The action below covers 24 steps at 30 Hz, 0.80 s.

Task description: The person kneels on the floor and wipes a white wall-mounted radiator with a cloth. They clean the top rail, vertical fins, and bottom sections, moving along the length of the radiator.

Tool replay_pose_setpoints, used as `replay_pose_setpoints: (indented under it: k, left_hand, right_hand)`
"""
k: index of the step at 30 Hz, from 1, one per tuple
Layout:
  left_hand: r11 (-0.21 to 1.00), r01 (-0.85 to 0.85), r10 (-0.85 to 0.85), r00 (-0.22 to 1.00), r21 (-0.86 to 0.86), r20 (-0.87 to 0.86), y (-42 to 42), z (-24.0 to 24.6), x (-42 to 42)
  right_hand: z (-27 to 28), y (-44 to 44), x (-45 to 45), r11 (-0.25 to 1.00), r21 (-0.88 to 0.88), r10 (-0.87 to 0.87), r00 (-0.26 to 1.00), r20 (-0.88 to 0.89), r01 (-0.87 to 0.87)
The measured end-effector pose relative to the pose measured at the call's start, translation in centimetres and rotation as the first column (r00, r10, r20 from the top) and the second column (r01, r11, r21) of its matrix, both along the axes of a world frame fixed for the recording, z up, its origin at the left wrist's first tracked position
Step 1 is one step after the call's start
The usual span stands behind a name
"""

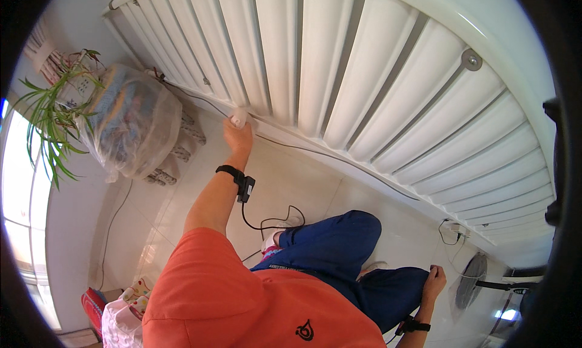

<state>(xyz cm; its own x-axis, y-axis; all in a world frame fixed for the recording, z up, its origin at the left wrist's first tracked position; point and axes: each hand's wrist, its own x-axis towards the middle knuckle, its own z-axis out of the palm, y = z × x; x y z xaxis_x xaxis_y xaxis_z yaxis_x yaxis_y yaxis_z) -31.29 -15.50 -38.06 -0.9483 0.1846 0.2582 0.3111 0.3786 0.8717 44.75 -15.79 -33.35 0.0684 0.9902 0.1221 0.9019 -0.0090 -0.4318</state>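
My left hand (238, 136) reaches forward to the foot of a white column radiator (327, 61). It grips a small wad of white cloth or tissue (238, 117), pressed against or close to the radiator's lower edge. Down at the right, my right hand (434, 282) rests beside the knee of my blue trousers (395, 293). Its fingers are curled, and what may lie inside them is hidden. A dark cable (336, 156) runs along the bottom of the radiator, passing near my left hand.
At left, a plastic-wrapped bundle (136, 120) stands on short patterned legs, with a spider plant (50, 116) beside it. A cord (248, 223) trails from my left wrist strap. A round grey object (471, 282) and a plug adapter (459, 230) are at right. Pink fabric (120, 325) lies lower left.
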Motion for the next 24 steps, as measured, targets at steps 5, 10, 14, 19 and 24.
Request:
replay_pose_setpoints:
  k: [5,10,14,19,24]
  left_hand:
    - [0.999,0.023,-0.024,1.0,-0.031,-0.014,3.2,-0.4,0.2]
    - [0.986,0.052,-0.086,0.973,-0.16,-0.212,4.1,-1.7,1.6]
    - [0.975,0.099,-0.132,0.978,-0.2,-0.16,3.6,-1.1,1.9]
    - [0.994,0.062,-0.081,0.973,-0.092,-0.214,3.8,-0.3,4.7]
    - [0.983,0.166,-0.165,0.986,-0.084,0.015,3.7,-0.2,8.7]
  right_hand:
    - [0.1,-0.1,0.0,1.0,0.025,-0.004,0.999,0.033,0.003]
    - [0.5,-0.1,-0.6,1.0,0.006,-0.021,1.0,0.007,0.021]
    - [1.0,0.2,-1.3,1.0,-0.003,-0.001,1.0,0.029,0.001]
    - [1.3,0.5,-2.3,1.0,-0.022,0.004,1.0,-0.012,-0.004]
    - [1.1,0.6,-2.3,1.0,0.001,0.016,0.999,0.042,-0.016]
